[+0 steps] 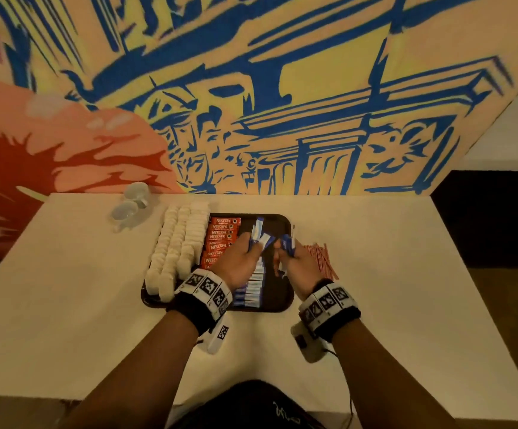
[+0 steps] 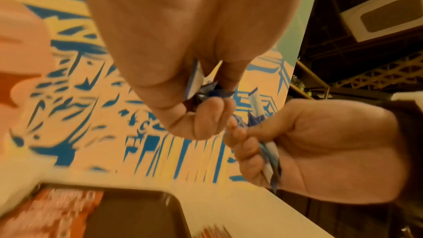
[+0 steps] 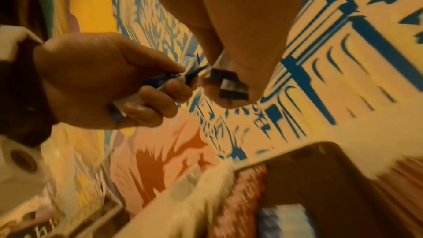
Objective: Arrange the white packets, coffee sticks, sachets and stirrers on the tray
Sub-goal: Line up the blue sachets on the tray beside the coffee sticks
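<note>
A dark tray point(image 1: 277, 224) lies on the white table. Rows of white packets point(image 1: 177, 246) fill its left side, red coffee sticks point(image 1: 220, 239) run beside them, and a row of blue-and-white sachets point(image 1: 253, 287) sits in the middle. My left hand point(image 1: 240, 261) grips a bunch of blue sachets point(image 1: 259, 235) above the tray. My right hand point(image 1: 297, 263) grips more blue sachets point(image 1: 288, 244) close by. In the left wrist view the right hand point(image 2: 320, 151) holds its sachets point(image 2: 271, 158). Red-and-white stirrers point(image 1: 321, 258) lie on the table right of the tray.
Two clear glass cups point(image 1: 132, 201) stand at the table's back left. A painted wall point(image 1: 282, 103) rises right behind the table. The table's right edge point(image 1: 455, 243) borders a dark floor.
</note>
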Tool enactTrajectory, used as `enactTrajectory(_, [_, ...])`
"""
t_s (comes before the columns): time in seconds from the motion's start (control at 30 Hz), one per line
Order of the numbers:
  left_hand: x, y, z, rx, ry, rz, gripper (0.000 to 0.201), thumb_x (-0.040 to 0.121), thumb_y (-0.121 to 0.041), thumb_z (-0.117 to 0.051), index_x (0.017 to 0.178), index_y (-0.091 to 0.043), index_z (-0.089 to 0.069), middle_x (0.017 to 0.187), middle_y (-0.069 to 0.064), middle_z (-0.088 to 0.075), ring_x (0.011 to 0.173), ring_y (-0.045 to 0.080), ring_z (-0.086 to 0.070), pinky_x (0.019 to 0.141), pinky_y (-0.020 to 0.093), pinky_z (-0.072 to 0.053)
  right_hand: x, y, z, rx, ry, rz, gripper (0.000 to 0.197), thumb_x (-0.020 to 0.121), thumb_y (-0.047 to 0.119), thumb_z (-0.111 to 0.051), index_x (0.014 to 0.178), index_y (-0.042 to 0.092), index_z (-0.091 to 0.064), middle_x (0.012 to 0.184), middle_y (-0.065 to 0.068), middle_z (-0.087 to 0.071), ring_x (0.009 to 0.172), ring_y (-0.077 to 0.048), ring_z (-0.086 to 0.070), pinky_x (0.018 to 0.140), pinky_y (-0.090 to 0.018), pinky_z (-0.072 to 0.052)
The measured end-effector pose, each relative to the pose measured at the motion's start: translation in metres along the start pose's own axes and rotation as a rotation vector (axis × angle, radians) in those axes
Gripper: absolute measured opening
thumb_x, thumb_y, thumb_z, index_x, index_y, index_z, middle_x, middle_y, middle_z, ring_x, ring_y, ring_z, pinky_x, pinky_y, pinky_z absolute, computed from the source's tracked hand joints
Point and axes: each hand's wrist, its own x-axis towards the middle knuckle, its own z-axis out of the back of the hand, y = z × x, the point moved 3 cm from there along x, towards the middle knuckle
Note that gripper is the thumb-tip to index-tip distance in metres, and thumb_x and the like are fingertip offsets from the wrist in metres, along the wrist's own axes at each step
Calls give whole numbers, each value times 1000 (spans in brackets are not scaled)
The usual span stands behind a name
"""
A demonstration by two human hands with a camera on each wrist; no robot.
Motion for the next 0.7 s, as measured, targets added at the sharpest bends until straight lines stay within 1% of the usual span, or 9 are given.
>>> enactTrajectory(0.13, [-6,-43,45,141,-167,-157,24,107,-32,-38,103,-9,-46,87,13,-59,83,32,-59,77,42,-45,16,55,-31,227,-32,-6,18,97,5,-47,83,16,-48,63,-1,-42,53,-19,-39,52,-30,-32])
enactTrajectory(0.2, [-10,-56,64,189,-227,-241,23,108,-32,-37,104,-11,-45,87,11,-59,80,31,-59,75,44,-46,17,78,-48,272,13,2,23,102,19,-46,79,17,-46,59,-1,-44,51,-21,-40,53,-32,-34])
enactTrajectory(0.23, [-12,-61,72,199,-239,-284,22,108,-31,-36,108,-12,-47,91,11,-61,82,30,-60,77,46,-49,15,90,-58,295,48,8,29,104,33,-48,79,19,-52,58,-5,-53,52,-26,-49,56,-35,-42])
enactTrajectory(0.3, [-15,-67,83,235,-231,-330,23,107,-28,-36,123,-15,-47,109,9,-62,94,27,-61,85,49,-51,12,110,-78,345,138,40,35,95,59,-57,92,27,-73,87,-19,-73,79,-39,-70,79,-50,-57])
enactTrajectory(0.37, [-17,-68,96,332,-231,-379,35,106,-23,-39,140,-15,-41,131,8,-55,115,25,-56,99,43,-48,11,124,-100,408,191,58,46,82,64,-63,108,28,-74,107,-12,-77,99,-27,-74,92,-45,-58])
enactTrajectory(0.43, [-20,-70,106,478,-262,-443,47,104,-21,-41,150,-13,-32,141,7,-46,129,24,-45,109,36,-38,12,132,-120,472,202,36,56,81,66,-64,115,23,-73,115,-9,-76,106,-21,-73,99,-42,-54])
enactTrajectory(0.57, [-20,-66,123,692,-336,-443,51,100,-24,-38,149,-13,-28,137,5,-44,122,26,-40,106,37,-34,17,138,-145,633,163,-27,58,95,65,-53,129,19,-68,126,-9,-72,123,-26,-64,117,-48,-40])
enactTrajectory(0.63, [-18,-61,131,740,-345,-409,53,98,-29,-36,149,-15,-27,136,5,-43,120,27,-38,103,39,-35,21,137,-153,674,158,-66,63,97,64,-52,136,16,-63,131,-11,-69,127,-28,-61,119,-49,-36])
enactTrajectory(0.7, [-19,-57,136,764,-337,-377,58,96,-38,-22,151,-17,-25,136,3,-40,120,26,-35,102,38,-33,24,139,-158,659,163,-88,67,98,64,-50,138,11,-61,133,-15,-67,128,-30,-61,119,-49,-37])
